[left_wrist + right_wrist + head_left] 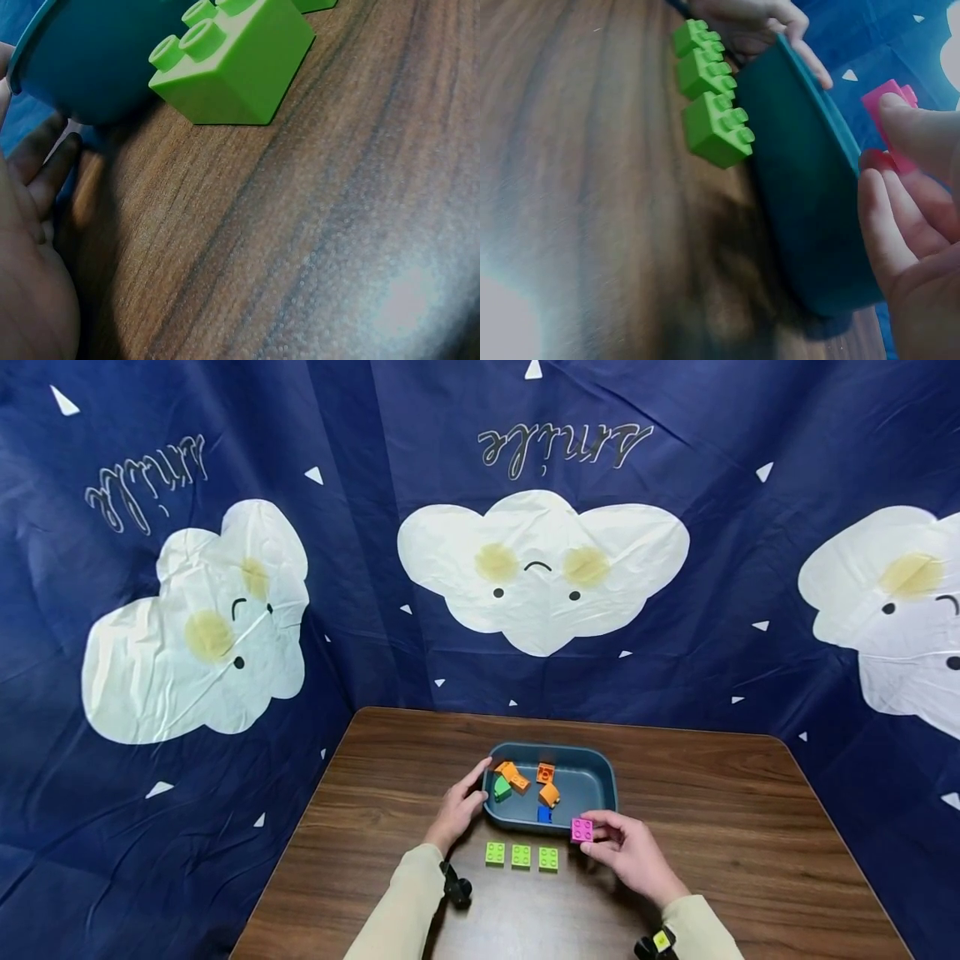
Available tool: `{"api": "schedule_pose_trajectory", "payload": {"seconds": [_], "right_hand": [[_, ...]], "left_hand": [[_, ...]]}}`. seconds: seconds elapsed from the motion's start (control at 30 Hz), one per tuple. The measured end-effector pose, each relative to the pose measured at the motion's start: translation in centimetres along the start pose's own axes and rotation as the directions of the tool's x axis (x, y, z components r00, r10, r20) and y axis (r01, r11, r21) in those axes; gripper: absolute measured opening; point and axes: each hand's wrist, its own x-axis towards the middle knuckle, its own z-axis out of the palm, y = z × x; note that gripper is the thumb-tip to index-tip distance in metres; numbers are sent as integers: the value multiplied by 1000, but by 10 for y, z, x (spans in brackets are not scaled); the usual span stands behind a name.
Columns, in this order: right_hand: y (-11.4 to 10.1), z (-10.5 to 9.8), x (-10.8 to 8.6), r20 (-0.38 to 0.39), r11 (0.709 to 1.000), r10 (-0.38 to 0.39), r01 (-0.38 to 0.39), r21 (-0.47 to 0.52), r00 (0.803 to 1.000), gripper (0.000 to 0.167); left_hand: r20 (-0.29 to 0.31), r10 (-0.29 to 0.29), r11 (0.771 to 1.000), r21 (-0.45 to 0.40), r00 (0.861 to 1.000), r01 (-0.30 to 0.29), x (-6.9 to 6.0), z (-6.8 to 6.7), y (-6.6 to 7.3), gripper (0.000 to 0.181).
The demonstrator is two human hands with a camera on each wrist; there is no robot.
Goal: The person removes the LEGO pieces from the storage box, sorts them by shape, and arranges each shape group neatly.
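Pinched between the thumb and fingers of my right hand (632, 852) is a magenta toy brick (582, 831), held by the near right rim of a dark teal bin (600, 777). The same brick (889, 112) shows studs facing away in the right wrist view. My left hand (457, 808) rests against the bin's left side, fingers extended along its wall. Three lime green bricks, a left one (495, 854), a middle one (521, 857) and a right one (548, 860), stand in a row in front of the bin.
Inside the bin lie several orange bricks (549, 795), a green piece (502, 789) and a blue brick (543, 814). The wooden table (712, 827) has rounded far corners. Behind it hangs a dark blue curtain (360, 568) printed with white clouds.
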Motion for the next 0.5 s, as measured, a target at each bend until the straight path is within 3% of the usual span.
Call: {"api": "schedule_pose_trajectory", "payload": {"seconds": [0.27,0.5], "right_hand": [[13,16,-14,42,993,-43,48,-107,998,36],[39,29,-22,-38,949,-210,194,-247,977,35]], "left_hand": [[1,-7,1000,-7,1000,7,-1,-1,-3,66],[-9,-6,1000,-11,1000,6,2,0,-5,65]]}}
